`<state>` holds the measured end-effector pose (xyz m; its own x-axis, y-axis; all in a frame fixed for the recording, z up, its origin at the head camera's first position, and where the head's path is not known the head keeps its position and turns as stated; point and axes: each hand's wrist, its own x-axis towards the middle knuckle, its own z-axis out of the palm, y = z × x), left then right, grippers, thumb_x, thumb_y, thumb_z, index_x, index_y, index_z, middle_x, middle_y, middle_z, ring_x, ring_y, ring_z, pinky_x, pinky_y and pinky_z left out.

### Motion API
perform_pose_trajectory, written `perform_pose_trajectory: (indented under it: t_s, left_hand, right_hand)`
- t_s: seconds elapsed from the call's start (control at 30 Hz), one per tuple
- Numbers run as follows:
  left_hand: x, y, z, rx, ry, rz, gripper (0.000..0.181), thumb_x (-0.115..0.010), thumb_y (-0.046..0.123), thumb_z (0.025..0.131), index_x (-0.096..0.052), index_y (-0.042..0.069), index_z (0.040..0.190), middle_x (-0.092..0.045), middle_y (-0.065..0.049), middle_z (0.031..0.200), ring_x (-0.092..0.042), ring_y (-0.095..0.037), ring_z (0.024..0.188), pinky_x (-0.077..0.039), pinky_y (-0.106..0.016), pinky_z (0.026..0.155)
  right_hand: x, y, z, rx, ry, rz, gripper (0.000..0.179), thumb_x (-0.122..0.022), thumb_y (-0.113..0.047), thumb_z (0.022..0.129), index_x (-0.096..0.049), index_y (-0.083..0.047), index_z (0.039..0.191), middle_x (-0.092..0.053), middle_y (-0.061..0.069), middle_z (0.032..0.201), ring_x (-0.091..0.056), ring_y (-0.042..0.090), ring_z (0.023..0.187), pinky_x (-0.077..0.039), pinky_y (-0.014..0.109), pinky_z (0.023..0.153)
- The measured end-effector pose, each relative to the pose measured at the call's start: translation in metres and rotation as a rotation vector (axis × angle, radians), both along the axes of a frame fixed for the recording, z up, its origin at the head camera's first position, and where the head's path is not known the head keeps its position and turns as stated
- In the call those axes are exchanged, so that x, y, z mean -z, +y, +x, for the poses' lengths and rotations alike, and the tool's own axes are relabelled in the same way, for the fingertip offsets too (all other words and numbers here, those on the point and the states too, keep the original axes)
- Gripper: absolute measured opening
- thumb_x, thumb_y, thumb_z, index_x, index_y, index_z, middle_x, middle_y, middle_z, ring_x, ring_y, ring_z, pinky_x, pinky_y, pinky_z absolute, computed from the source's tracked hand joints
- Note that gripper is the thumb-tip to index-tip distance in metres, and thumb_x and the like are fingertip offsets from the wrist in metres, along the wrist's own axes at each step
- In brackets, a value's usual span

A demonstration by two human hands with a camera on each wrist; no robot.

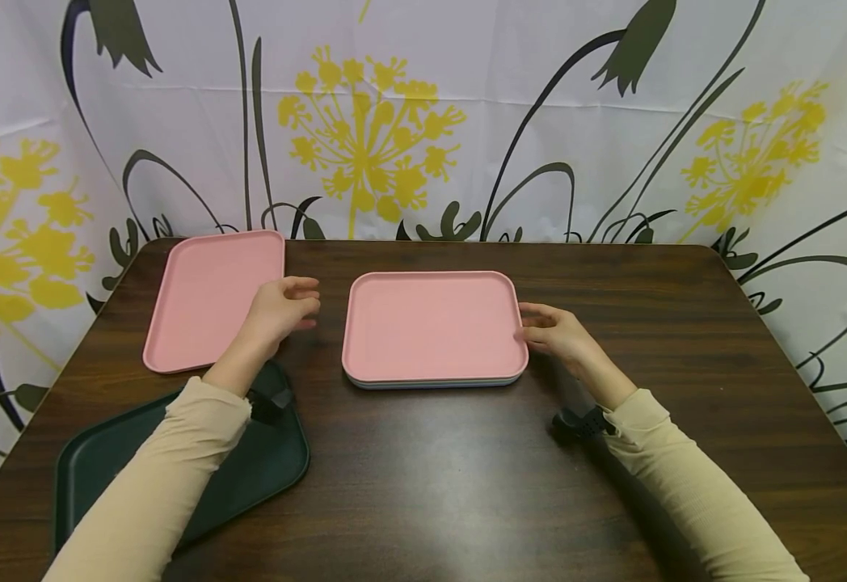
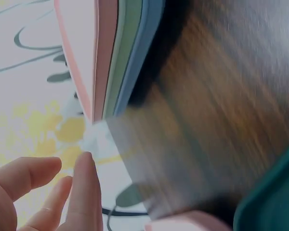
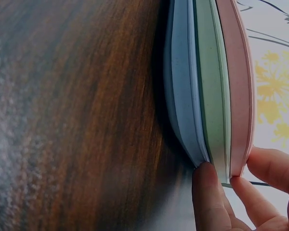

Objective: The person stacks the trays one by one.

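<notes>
While my right hand (image 1: 560, 335) pinched the stacked pink tray (image 1: 434, 327), a fingertip (image 3: 207, 175) touched the blue tray (image 3: 183, 91) below. My left hand (image 1: 281, 311) hovered nearby, empty, fingers unclenched.

A brown, wood-grained table (image 1: 452, 461) sets off pink trays (image 1: 434, 327), a pale green tray (image 3: 212, 96), a blue tray (image 3: 182, 72) and (darkest) a deep green tray (image 1: 256, 469); behind, yellow-flowered white cloth (image 1: 198, 48).

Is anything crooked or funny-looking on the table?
Yes: on the left, the dark green tray and single pink tray lie turned askew, while the middle stack sits straight on the table.
</notes>
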<state>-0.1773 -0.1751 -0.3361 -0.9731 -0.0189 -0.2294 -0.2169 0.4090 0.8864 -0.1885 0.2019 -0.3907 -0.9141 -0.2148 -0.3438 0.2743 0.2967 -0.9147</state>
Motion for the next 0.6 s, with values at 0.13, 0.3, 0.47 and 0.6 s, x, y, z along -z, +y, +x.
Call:
perform_pose_trajectory:
  t_s: [0.13, 0.3, 0.47, 0.6]
  left_hand:
    - [-0.002, -0.011, -0.002, -0.044, 0.011, 0.010, 0.051, -0.045, 0.003, 0.092, -0.038, -0.008, 0.141, -0.047, -0.031, 0.137, -0.055, -0.014, 0.098, -0.054, -0.010, 0.068]
    - [-0.004, -0.029, -0.005, -0.095, 0.028, -0.011, 0.051, -0.045, 0.005, 0.094, -0.036, -0.006, 0.143, -0.047, -0.029, 0.138, -0.054, 0.000, 0.083, -0.053, -0.007, 0.067]
    - [-0.008, -0.044, -0.007, -0.140, 0.030, -0.030, 0.051, -0.044, 0.010, 0.097, -0.034, -0.004, 0.145, -0.044, -0.028, 0.142, -0.057, -0.012, 0.098, -0.054, -0.015, 0.077]
    - [-0.009, -0.057, -0.006, -0.177, 0.019, -0.057, 0.051, -0.043, 0.015, 0.099, -0.034, -0.002, 0.146, -0.043, -0.025, 0.143, -0.053, -0.001, 0.090, -0.053, -0.017, 0.080]
  right_hand:
    - [0.000, 0.000, 0.000, -0.002, -0.001, 0.011, 0.058, -0.057, -0.002, 0.092, -0.035, 0.000, 0.145, -0.047, 0.029, 0.135, -0.057, -0.001, 0.086, -0.053, 0.014, 0.077]
    - [0.000, 0.000, 0.000, -0.002, -0.004, 0.022, 0.058, -0.059, -0.003, 0.092, -0.036, 0.000, 0.145, -0.047, 0.029, 0.135, -0.057, 0.001, 0.089, -0.054, 0.015, 0.078]
    - [0.000, 0.001, -0.001, 0.001, -0.007, 0.016, 0.059, -0.059, -0.002, 0.091, -0.036, 0.000, 0.145, -0.047, 0.029, 0.135, -0.057, 0.002, 0.089, -0.054, 0.014, 0.078]
    - [-0.002, 0.000, -0.001, 0.000, -0.011, 0.012, 0.059, -0.059, -0.002, 0.091, -0.035, 0.000, 0.145, -0.047, 0.029, 0.135, -0.058, 0.003, 0.089, -0.054, 0.014, 0.077]
